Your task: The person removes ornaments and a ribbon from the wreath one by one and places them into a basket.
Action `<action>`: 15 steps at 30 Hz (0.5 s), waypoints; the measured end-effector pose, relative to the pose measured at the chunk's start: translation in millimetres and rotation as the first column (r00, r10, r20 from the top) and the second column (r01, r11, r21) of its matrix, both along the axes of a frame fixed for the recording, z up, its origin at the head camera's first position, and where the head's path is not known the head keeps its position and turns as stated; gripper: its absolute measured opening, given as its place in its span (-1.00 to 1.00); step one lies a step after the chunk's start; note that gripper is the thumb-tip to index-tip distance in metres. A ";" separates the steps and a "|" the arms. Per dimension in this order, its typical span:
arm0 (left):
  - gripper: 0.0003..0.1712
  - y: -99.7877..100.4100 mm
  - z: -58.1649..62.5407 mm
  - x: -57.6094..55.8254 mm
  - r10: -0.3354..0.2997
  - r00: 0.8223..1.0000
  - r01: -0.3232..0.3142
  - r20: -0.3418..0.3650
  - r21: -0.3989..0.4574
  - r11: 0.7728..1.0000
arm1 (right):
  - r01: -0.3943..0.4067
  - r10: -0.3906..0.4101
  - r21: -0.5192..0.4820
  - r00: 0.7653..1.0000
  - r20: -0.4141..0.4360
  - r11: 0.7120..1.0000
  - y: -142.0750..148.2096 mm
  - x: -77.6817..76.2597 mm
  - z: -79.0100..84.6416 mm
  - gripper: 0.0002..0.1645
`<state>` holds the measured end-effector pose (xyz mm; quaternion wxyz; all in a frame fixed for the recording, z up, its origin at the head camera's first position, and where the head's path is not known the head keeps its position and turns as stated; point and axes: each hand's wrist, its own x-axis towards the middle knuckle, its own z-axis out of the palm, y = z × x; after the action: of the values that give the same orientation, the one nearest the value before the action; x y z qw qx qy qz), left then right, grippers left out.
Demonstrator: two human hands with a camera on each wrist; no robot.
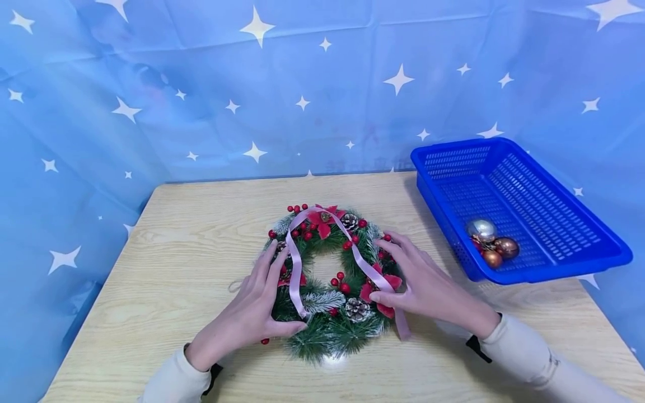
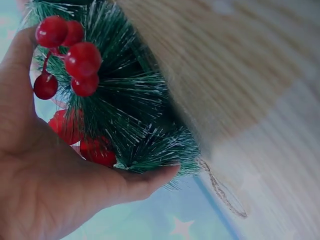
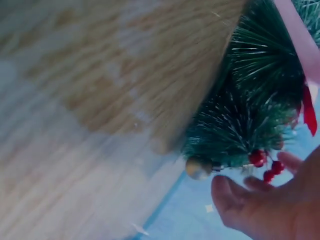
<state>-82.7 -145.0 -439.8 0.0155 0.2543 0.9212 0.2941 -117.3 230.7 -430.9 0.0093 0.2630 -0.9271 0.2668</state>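
Note:
A green Christmas wreath point(image 1: 312, 338) lies on the table, dressed with red berries point(image 1: 340, 282), red poinsettias point(image 1: 385, 280) and frosted pine cones point(image 1: 357, 309). Across its top and down both sides runs a loose pink ribbon point(image 1: 295, 274). My left hand point(image 1: 252, 305) rests at the wreath's left side, fingers extended, its thumb by the ribbon's lower left end. At the right side is my right hand point(image 1: 433, 288), fingers spread and slightly bent, the thumb over the ribbon and a poinsettia. In the left wrist view a twine loop point(image 2: 225, 195) sticks out from the wreath.
A blue plastic basket point(image 1: 554, 274) stands at the table's right, holding a silver bauble point(image 1: 481, 230) and copper baubles point(image 1: 506, 247). The wooden table point(image 1: 191, 246) ends at a blue star-patterned cloth point(image 1: 282, 112) behind and at the left.

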 end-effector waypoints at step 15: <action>0.68 3.3 10.1 31.0 0.166 0.985 -0.167 0.035 0.022 0.986 | 0.090 -0.092 0.061 0.995 0.031 0.994 -11.2 16.9 -5.3 0.25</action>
<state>-51.7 -141.7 -429.7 0.0031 0.1716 0.9351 0.3101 -100.5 219.5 -436.2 -0.0019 0.2162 -0.9457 0.2427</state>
